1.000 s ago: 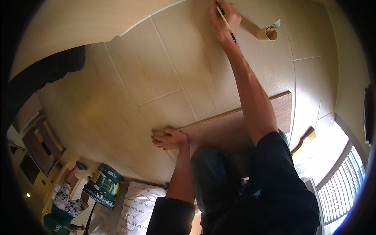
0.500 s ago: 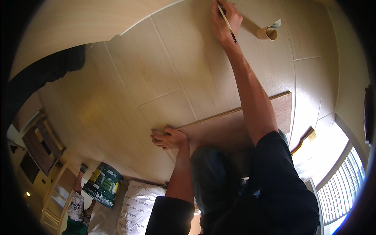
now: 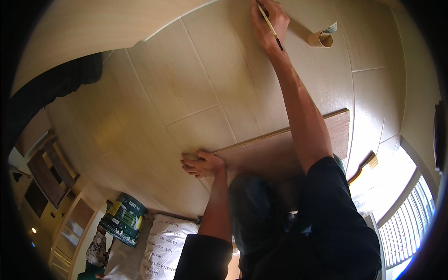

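Right hand (image 3: 276,22) grips slim stick (image 3: 270,27); left hand (image 3: 205,164), block (image 3: 190,157) (apparently).

Tiled floor (image 3: 228,70): open room is stretching between left hand (image 3: 201,164) and right hand (image 3: 271,23).
Tan tube (image 3: 320,40): standing near, obstructing right hand's rightward path.
Plank (image 3: 266,154): lying under the right forearm (image 3: 305,112).
Green bucket (image 3: 123,217), white sack (image 3: 168,242): crowding the lower left.

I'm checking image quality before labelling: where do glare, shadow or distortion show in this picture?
Head view: glare washes out floor near the brush at right; head view: shadow lies between the right hand and cardboard tube; head view: fisheye bends straight edges, corners go black.
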Motion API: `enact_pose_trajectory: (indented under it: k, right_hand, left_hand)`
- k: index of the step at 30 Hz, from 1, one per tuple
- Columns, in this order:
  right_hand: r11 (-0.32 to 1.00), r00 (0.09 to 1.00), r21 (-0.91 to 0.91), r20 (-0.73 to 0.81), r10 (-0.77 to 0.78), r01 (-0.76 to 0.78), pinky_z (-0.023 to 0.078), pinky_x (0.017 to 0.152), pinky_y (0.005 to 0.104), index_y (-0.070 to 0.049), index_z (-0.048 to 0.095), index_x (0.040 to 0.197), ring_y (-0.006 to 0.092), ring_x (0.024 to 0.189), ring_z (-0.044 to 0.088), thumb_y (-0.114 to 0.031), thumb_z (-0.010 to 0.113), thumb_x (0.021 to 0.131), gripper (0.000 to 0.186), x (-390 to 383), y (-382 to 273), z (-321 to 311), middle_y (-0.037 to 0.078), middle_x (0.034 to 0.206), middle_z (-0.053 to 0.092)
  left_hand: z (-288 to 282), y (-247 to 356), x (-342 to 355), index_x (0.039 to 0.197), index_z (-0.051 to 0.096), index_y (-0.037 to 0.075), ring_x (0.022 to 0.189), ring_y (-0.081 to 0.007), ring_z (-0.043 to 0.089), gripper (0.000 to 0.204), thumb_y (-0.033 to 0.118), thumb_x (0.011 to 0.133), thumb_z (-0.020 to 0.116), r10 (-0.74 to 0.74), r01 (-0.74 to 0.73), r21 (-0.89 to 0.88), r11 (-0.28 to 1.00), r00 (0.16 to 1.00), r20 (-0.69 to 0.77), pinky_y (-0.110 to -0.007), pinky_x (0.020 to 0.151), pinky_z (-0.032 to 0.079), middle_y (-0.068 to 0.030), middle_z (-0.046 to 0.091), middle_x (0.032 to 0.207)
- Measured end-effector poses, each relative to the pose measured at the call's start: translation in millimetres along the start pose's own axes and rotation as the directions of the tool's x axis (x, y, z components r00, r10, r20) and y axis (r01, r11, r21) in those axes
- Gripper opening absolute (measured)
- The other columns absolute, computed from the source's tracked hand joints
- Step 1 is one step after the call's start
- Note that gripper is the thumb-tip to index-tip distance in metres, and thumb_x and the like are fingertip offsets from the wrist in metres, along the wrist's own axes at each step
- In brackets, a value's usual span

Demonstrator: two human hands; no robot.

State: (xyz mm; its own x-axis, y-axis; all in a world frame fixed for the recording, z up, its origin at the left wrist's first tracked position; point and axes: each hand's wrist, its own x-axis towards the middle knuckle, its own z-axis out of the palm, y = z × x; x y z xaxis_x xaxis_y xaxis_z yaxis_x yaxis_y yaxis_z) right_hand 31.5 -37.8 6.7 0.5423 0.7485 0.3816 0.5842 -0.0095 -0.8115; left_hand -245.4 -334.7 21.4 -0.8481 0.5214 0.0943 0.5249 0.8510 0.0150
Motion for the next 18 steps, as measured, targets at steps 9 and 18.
enact_pose_trajectory:
  k: [9,18]
  right_hand:
    - [1.000,1.000,0.007,0.004,0.020,-0.020,0.057,0.081,0.0449,0.000,0.073,0.106,0.0375,0.089,0.070,-0.006,0.065,0.092,0.018,-1.7,-2.2,-0.2,0.020,0.097,0.072]
    - [1.000,0.999,-0.016,-0.038,-0.022,0.021,0.056,0.081,0.0447,-0.001,0.073,0.109,0.0381,0.090,0.069,-0.006,0.065,0.091,0.020,-0.8,-1.4,-0.8,0.020,0.098,0.071]
  left_hand:
    - [-2.7,2.1,-0.4,0.148,0.045,0.015,0.134,-0.0381,0.041,0.057,0.038,0.096,0.046,-0.014,0.014,-0.023,1.000,1.000,0.019,-0.059,0.110,0.030,-0.0188,0.039,0.150]
    - [-0.6,-0.3,-0.1,0.148,0.045,0.015,0.132,-0.0383,0.041,0.058,0.038,0.096,0.046,-0.007,0.007,0.008,1.000,1.000,0.012,-0.058,0.109,0.030,-0.0188,0.038,0.150]
